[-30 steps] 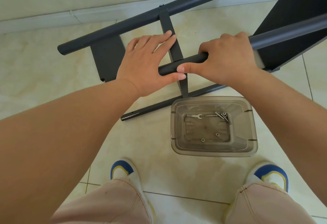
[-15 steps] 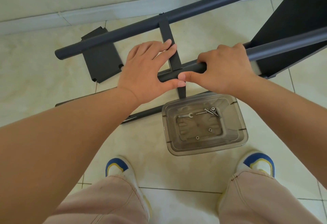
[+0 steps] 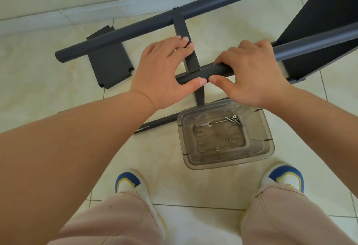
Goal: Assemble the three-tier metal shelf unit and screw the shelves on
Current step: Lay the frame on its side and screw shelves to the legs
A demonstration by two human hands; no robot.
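Head view: my right hand [image 3: 253, 72] curls over the near dark pole [image 3: 310, 45] of the shelf frame, thumb beneath it, while my left hand [image 3: 166, 70] holds that pole's free end, thumb on the tube and fingers reaching across the flat crossbar [image 3: 183, 29]. Farther out, the far pole [image 3: 135, 31] runs parallel along the floor [image 3: 38, 89], a loose dark shelf panel [image 3: 110, 66] lying under it. A clear plastic bin [image 3: 269, 148] holding bolts [image 3: 233, 119], nuts and a small wrench [image 3: 203, 124] sits between the frame and my shoes.

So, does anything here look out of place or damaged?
Nothing stands out. Both hands, left and right, hold the near pole; screws and wrench lie inside the bin.
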